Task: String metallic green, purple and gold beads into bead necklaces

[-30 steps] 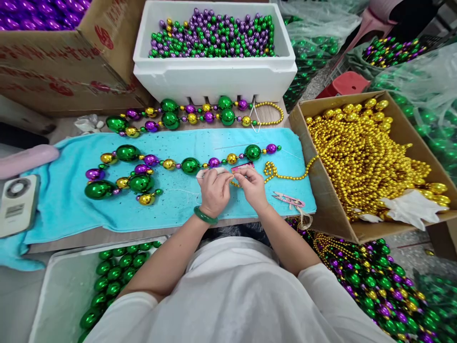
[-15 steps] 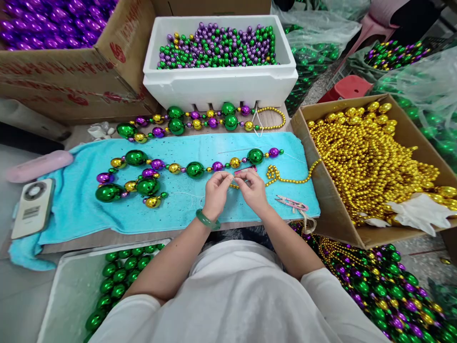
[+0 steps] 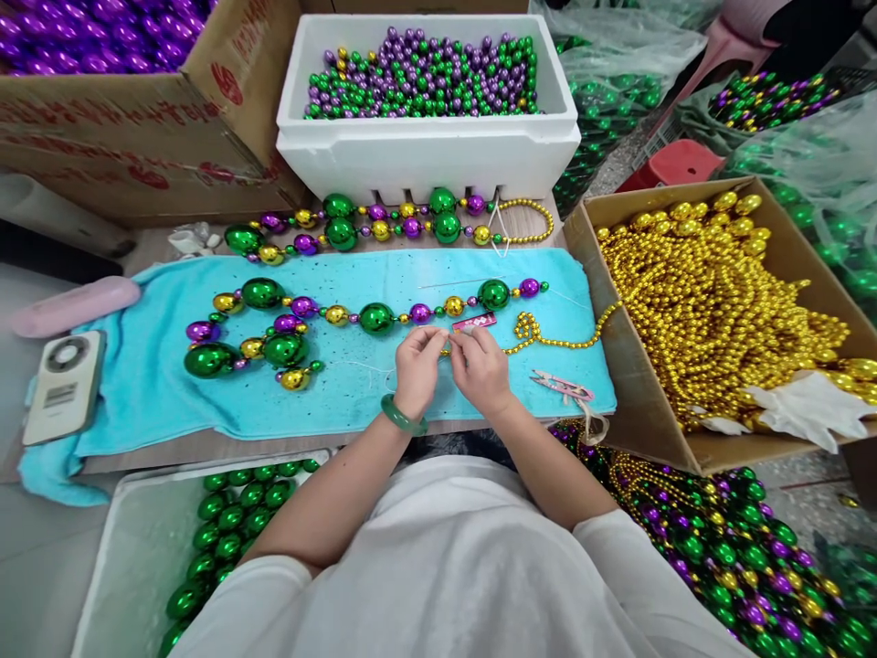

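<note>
My left hand (image 3: 419,367) and my right hand (image 3: 482,373) meet fingertip to fingertip over a blue towel (image 3: 370,407), both pinched closed. A gold bead chain (image 3: 568,344) runs out of the carton, passes behind my right hand and reaches my left fingers, which close on its end. What my right fingertips pinch is too small to make out. Just beyond my hands lies a small pink patterned packet (image 3: 474,322). A strand of green, purple and gold beads (image 3: 376,317) curls across the towel, with white thread (image 3: 360,367) trailing from its end. Pink thread snips (image 3: 563,386) lie right of my right hand.
A finished-looking bead strand (image 3: 341,232) lies before a white foam box (image 3: 428,151) of small beads. At right stands a carton (image 3: 634,375) of gold chains; at left, a carton (image 3: 137,137) of purple beads and a counter-like device (image 3: 65,384). Green beads (image 3: 233,521) sit below.
My hands stay pinched together, with my right hand turned slightly and more of the pink packet showing. The whole view has shifted a little; the bead strands lie as before.
</note>
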Available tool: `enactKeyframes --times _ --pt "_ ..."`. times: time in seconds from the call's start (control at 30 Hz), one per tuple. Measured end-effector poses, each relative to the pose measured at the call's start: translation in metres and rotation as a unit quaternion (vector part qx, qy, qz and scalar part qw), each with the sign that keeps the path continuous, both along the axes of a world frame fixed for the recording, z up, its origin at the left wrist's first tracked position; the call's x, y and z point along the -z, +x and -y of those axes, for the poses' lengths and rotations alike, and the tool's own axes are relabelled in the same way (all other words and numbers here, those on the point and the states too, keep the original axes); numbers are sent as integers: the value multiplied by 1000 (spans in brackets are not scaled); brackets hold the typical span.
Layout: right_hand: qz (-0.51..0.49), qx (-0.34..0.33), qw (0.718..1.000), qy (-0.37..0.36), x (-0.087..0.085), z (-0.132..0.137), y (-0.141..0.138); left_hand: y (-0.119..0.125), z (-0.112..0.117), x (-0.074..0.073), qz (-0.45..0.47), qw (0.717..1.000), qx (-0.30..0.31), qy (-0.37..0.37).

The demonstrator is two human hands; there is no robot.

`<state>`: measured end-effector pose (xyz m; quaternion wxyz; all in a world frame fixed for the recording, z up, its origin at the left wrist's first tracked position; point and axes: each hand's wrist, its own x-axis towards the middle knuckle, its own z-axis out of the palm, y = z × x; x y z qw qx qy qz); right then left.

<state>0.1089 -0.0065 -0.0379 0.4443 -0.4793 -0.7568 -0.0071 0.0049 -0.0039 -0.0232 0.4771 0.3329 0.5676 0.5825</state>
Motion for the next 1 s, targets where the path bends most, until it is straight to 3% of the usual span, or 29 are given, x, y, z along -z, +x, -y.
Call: enactKeyframes --times 0.2,0.37,0.47,0.67,0.77,0.93,1.0 --pt "25 2 999 -39 7 -3 1 -4 0 5 -30 999 18 5" --pt "-29 -11 994 -100 7 -10 9 -11 1 7 -113 992 53 31" --pt "-82 -14 987 -140 3 -15 16 -13 1 7 -109 992 55 13" --pt "-147 6 977 -152 -5 -20 21 -11 3 0 -79 994 73 -11" --pt "-266 -28 939 -214 -6 -22 26 -11 3 -6 -4 996 75 -43" --pt "-442 -111 807 -376 -7 -24 37 -12 2 -10 32 996 55 -58" --pt "-432 -137 803 -386 -10 -23 38 -12 2 -10 27 996 56 -56"
